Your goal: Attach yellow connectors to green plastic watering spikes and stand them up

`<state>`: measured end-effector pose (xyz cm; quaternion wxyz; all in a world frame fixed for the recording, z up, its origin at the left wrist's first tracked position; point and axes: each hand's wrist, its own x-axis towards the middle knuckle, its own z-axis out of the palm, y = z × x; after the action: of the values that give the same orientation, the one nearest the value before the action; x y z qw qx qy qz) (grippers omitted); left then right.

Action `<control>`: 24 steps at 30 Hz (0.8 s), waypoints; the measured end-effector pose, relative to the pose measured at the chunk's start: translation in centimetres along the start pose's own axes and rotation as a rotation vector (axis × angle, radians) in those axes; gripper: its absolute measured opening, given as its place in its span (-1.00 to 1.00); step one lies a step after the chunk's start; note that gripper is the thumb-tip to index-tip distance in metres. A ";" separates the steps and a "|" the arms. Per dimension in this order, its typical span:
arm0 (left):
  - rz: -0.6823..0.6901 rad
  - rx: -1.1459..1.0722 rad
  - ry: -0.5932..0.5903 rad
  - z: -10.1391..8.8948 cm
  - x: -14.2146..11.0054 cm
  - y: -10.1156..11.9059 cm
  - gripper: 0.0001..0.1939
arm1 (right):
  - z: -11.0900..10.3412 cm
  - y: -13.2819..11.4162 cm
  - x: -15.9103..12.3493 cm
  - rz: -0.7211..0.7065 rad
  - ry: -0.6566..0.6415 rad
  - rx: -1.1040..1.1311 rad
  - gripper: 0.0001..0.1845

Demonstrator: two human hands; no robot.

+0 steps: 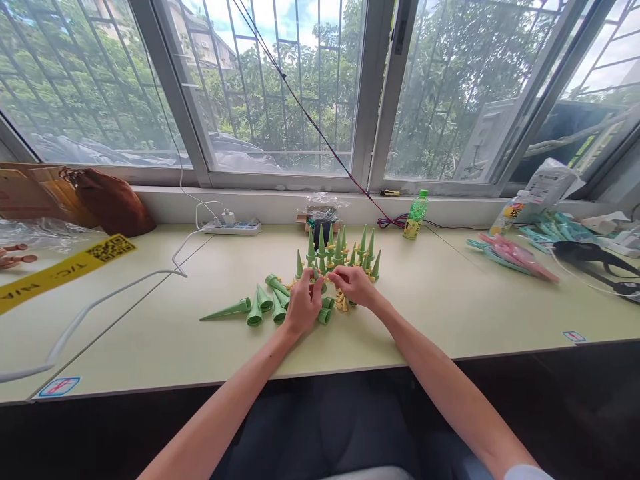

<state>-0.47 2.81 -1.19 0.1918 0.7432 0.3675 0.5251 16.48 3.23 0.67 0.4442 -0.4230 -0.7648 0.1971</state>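
Head view: green cone (315,273) gripped in left hand (304,300), tip above its fingers. Right hand (354,283) pinched closed just beside it, contents unclear.

Green plastic cones (370,248): several upright in a cluster, others lying loose on the bench (240,360); small yellow pieces (341,301) heaped alongside.

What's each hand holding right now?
Left hand: closed on a green cone.
Right hand: beside the cone; too small to tell whether it holds anything.
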 end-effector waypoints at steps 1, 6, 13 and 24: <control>-0.001 0.004 0.001 0.0 0.0 0.0 -0.86 | 0.0 0.0 0.0 -0.003 0.000 0.016 -0.60; -0.005 0.007 -0.004 -0.1 0.1 0.2 -0.86 | 0.0 -0.4 -0.1 -0.011 -0.013 0.101 -0.73; -0.012 -0.023 0.022 -0.2 0.2 0.6 -0.86 | -0.2 -0.6 -0.1 -0.037 -0.025 0.096 -0.80; 0.000 -0.001 0.012 -0.1 -0.1 0.3 -0.86 | 0.1 -0.1 0.0 0.002 0.006 0.007 -0.57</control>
<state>-0.48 2.60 -1.02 0.1900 0.7399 0.3686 0.5297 16.40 3.14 0.69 0.4479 -0.4227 -0.7624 0.1989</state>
